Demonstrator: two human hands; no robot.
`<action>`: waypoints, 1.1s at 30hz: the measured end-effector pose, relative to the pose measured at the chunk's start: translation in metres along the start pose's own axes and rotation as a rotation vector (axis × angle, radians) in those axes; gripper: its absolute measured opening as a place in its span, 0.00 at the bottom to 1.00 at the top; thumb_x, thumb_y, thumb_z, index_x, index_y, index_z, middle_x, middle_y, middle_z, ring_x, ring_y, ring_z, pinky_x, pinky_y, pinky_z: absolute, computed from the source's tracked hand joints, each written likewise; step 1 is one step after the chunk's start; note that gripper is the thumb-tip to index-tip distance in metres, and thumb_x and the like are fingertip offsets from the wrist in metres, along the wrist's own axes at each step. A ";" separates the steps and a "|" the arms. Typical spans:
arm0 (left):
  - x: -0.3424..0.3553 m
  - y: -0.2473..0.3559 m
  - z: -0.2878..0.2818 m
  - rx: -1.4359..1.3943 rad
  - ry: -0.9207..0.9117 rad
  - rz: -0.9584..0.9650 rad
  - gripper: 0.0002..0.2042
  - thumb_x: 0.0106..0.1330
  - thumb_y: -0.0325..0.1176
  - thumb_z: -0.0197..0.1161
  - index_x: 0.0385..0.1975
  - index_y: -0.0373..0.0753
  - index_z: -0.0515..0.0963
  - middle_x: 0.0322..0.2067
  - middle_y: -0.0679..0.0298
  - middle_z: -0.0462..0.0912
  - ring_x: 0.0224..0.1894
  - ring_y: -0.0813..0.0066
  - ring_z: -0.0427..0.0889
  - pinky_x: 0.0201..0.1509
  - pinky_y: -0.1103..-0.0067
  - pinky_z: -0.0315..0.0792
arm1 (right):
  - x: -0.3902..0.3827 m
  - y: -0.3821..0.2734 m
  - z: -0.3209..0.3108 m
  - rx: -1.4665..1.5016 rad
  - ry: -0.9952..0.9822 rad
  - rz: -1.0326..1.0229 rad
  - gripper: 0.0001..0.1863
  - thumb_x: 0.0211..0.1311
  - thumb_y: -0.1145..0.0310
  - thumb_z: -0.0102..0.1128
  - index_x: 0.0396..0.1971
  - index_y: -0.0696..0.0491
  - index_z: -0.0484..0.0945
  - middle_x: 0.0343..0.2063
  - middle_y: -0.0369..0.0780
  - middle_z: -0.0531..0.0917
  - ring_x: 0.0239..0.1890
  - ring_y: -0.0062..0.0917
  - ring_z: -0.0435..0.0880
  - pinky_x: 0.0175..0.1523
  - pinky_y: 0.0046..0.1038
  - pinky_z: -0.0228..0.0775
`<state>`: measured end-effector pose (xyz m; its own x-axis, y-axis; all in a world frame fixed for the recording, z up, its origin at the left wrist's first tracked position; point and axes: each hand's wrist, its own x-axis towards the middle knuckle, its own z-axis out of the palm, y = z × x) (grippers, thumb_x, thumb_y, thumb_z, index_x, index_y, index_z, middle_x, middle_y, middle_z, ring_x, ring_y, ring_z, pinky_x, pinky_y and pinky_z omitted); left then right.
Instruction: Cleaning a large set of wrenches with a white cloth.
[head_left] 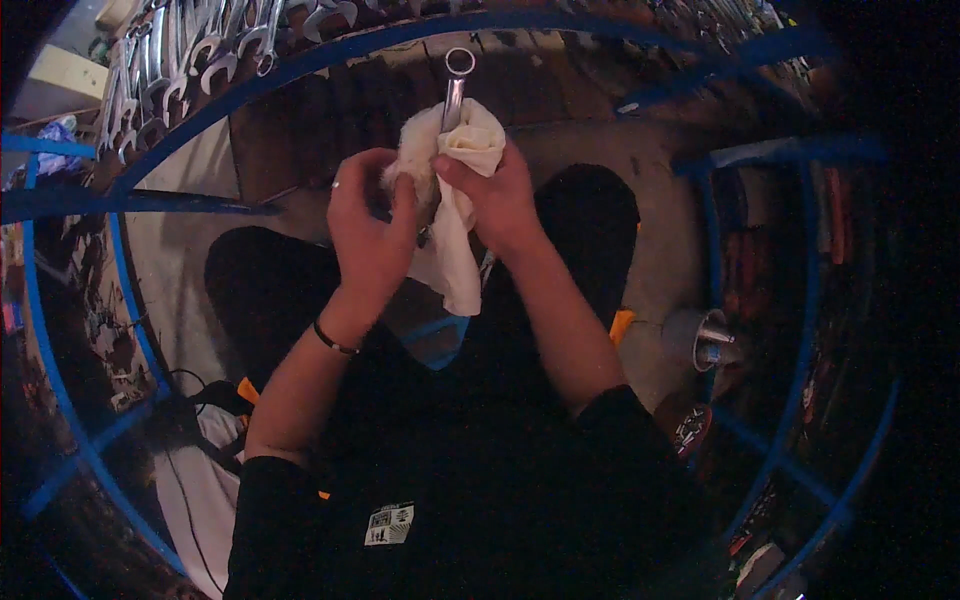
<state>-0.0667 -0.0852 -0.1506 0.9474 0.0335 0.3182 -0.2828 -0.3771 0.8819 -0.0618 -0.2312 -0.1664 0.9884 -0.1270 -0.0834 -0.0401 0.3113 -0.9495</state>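
Observation:
A pale cream cloth (472, 140) is bunched around the shaft of a steel combination wrench (459, 62), whose ring end sticks up out of it. My left hand (375, 215) is closed on the fluffy left part of the cloth, fingers curled at its side. My right hand (490, 200) grips the cloth from the right, with its thumb pressed on the folds below the wrench's shaft. A loose tail of cloth hangs down between my wrists. The wrench's lower end is hidden by the cloth and hands.
Rows of wrenches (215, 60) lie beyond a blue metal frame (300, 50) overhead in view. Blue-framed shelves (805, 300) with tools flank both sides. A metal container (690, 338) stands right of my legs; a pale bag (195, 500) with black cables lies at lower left.

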 end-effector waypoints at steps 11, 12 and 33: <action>-0.019 0.007 0.022 -0.025 -0.160 0.174 0.08 0.55 0.21 0.60 0.35 0.34 0.73 0.32 0.56 0.74 0.32 0.65 0.76 0.35 0.76 0.70 | -0.002 -0.006 -0.003 0.172 0.179 -0.146 0.16 0.59 0.73 0.62 0.47 0.56 0.73 0.40 0.37 0.80 0.44 0.21 0.78 0.50 0.25 0.70; -0.019 0.005 0.024 -0.077 -0.231 0.086 0.07 0.57 0.22 0.59 0.35 0.33 0.73 0.32 0.55 0.74 0.32 0.64 0.76 0.35 0.76 0.70 | -0.001 -0.007 -0.005 0.169 0.185 -0.160 0.17 0.58 0.74 0.62 0.47 0.57 0.73 0.41 0.37 0.80 0.44 0.21 0.78 0.50 0.25 0.70; -0.007 -0.001 0.017 -0.029 -0.565 -0.133 0.10 0.69 0.35 0.50 0.32 0.34 0.73 0.21 0.60 0.75 0.23 0.75 0.71 0.29 0.78 0.65 | 0.011 -0.023 -0.038 0.378 0.296 -0.054 0.16 0.60 0.73 0.59 0.48 0.56 0.71 0.41 0.40 0.78 0.43 0.29 0.79 0.49 0.32 0.73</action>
<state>-0.0702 -0.1005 -0.1598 0.9057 -0.4233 -0.0246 -0.1519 -0.3781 0.9132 -0.0559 -0.2751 -0.1572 0.9013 -0.3979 -0.1711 0.1208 0.6103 -0.7829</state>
